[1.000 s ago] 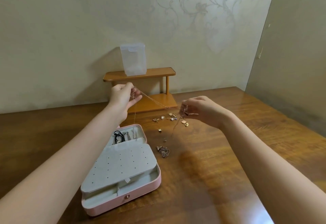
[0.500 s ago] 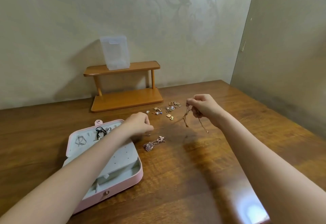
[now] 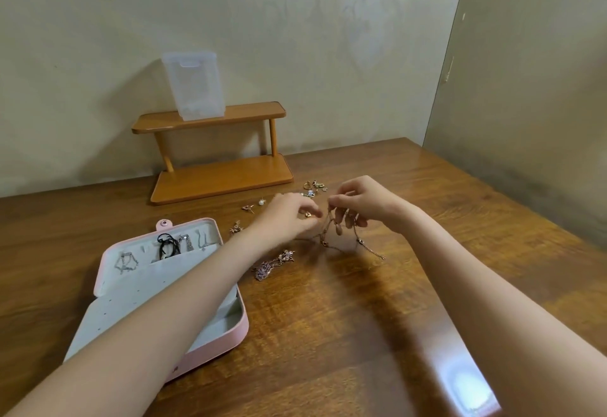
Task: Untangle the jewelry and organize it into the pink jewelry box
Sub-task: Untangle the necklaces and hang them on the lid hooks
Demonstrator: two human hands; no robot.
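A thin rose-gold chain (image 3: 358,244) hangs in loops above the wooden table (image 3: 361,318). My right hand (image 3: 364,204) pinches its upper end, and my left hand (image 3: 289,216) pinches the chain right beside it. The pink jewelry box (image 3: 230,337) lies open at the left under my left forearm. Its lid holds a black cord (image 3: 166,245) and silver pieces (image 3: 124,262). A tangled rose-gold necklace (image 3: 272,264) lies on the table just below my left hand.
Several small earrings and pendants (image 3: 312,188) are scattered behind my hands. A two-tier wooden shelf (image 3: 216,160) stands against the wall with a clear plastic box (image 3: 195,86) on top. The wall corner closes the right side.
My left hand has moved right from beside the box to meet my right hand at the chain. Before that it had let go of the stretched chain.
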